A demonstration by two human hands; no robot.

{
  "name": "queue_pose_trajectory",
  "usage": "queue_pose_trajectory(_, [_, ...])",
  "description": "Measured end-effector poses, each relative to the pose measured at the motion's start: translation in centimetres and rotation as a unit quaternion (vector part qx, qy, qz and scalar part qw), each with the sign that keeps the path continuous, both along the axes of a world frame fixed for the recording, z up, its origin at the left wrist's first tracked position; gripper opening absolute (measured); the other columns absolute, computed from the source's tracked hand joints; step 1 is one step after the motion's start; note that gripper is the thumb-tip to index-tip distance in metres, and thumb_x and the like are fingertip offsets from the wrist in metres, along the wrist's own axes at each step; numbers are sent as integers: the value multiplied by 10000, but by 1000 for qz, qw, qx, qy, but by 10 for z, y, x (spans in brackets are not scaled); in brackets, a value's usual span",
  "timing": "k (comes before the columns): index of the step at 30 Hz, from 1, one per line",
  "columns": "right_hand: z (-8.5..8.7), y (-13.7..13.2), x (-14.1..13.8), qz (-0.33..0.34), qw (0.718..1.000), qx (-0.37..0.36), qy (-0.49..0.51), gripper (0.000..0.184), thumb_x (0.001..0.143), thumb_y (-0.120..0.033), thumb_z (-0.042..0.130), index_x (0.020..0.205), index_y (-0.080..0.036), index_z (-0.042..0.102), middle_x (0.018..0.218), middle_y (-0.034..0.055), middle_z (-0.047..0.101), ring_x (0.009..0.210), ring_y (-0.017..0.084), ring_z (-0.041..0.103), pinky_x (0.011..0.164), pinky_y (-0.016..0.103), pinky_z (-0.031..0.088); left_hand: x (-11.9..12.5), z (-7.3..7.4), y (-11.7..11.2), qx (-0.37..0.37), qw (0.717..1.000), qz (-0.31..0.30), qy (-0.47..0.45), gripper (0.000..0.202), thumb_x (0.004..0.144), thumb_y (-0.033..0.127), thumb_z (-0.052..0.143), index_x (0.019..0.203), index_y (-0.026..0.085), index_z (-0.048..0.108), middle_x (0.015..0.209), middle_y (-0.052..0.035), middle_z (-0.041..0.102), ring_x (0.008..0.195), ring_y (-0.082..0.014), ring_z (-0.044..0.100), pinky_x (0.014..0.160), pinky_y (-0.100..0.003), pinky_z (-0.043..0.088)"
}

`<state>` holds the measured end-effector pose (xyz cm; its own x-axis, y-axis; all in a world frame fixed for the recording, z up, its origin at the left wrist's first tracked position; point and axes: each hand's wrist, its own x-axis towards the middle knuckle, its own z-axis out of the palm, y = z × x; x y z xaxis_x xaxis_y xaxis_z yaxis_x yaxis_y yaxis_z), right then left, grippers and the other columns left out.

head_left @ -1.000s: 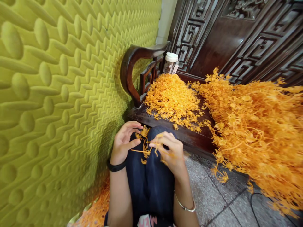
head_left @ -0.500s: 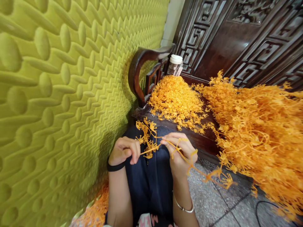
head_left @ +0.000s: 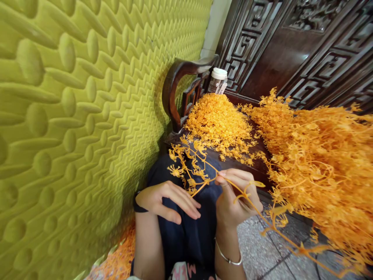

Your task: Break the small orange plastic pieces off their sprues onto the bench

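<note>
Between thumb and fingers, my right hand (head_left: 237, 194) pinches a branched orange plastic flower stem (head_left: 212, 179). The forked end with small flower-like tips spreads to the left over my dark-clothed lap, and the long stem trails off to the lower right. My left hand (head_left: 175, 200) is just below the forked end, fingers stretched out and thumb apart. One branch's lower end meets the edge of the left fingers; whether they touch it is unclear. Beyond my knees, a heap of small orange flower pieces (head_left: 220, 120) lies on the dark wooden seat (head_left: 249, 165).
A large bundle of orange stems (head_left: 323, 163) fills the right side of the bench. A lidded cup (head_left: 218, 79) stands behind the heap, beside the curved armrest (head_left: 171, 91). A textured yellow-green wall (head_left: 87, 116) is close on my left. More orange pieces (head_left: 118, 260) lie low at left.
My left hand has gone from closed on a branch to fingers extended. My right hand has shifted right with the stem, whose forked end is now more spread out.
</note>
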<state>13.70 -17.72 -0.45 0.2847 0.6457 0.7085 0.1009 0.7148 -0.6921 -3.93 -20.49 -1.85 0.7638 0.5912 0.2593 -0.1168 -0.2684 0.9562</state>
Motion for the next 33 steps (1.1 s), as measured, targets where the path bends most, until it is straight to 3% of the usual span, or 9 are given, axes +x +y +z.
queue_pose_trajectory(4, [0,-2,0,-38,999,15,-5,157,732,-96,662,729,-253,667,695,-1,591,622,145,561,539,321,451,-4,-11,1,-69,998,-9,-9,308,717,523,611,805,270,762,851,-119,724,902,-283,671,847,-386,532])
queue_pose_trajectory(6, [3,-4,2,-53,999,6,5,149,729,-106,672,721,-254,662,700,5,577,624,149,552,530,324,442,-4,-16,2,-95,994,-24,-54,467,605,700,583,492,265,712,532,-110,673,619,-272,689,656,-349,586])
queue_pose_trajectory(8, [7,-6,5,-56,998,2,39,144,741,-110,664,726,-253,657,710,10,556,617,141,531,493,299,416,-2,-15,2,-102,991,-10,-90,553,561,772,535,374,264,649,388,-94,594,458,-252,645,522,-326,577])
queue_pose_trajectory(11, [15,-7,12,3,993,3,117,64,797,-195,628,782,-257,641,743,14,520,591,114,486,421,245,355,8,-1,0,-63,996,24,-56,416,643,646,599,598,261,748,557,-109,681,552,-245,675,571,-305,577])
queue_pose_trajectory(15, [20,-5,26,147,981,-40,119,65,807,-342,618,801,-277,613,793,2,534,591,96,504,458,229,420,33,14,0,9,1000,-12,5,295,740,414,636,961,239,724,901,-104,720,806,-237,690,718,-297,561])
queue_pose_trajectory(22, [20,0,37,343,931,-122,-14,40,771,-284,663,802,-268,643,834,-3,661,688,136,636,629,311,549,50,-14,13,-45,979,161,-119,954,438,646,712,1275,245,490,1281,-166,525,1209,-320,473,937,-435,442])
queue_pose_trajectory(27, [23,4,34,445,858,-172,-191,161,754,-123,664,839,-257,684,976,-6,689,885,146,650,811,326,533,33,-18,7,-123,892,314,-301,1078,407,812,562,1299,224,418,1260,-198,531,1129,-348,536,903,-471,453])
queue_pose_trajectory(30, [17,7,28,465,817,-183,-289,236,847,-125,533,914,-286,692,1059,-18,678,1022,144,616,924,343,489,26,-14,3,-150,872,343,-315,973,487,677,687,1312,265,377,1150,-166,615,933,-284,647,802,-425,516])
queue_pose_trajectory(33, [7,10,24,467,809,-155,-322,321,897,-143,432,1024,-310,675,1101,-16,670,1126,153,565,1008,358,427,25,-12,1,-136,828,423,-343,760,638,438,738,1298,276,399,1059,-109,662,815,-194,670,739,-320,543])
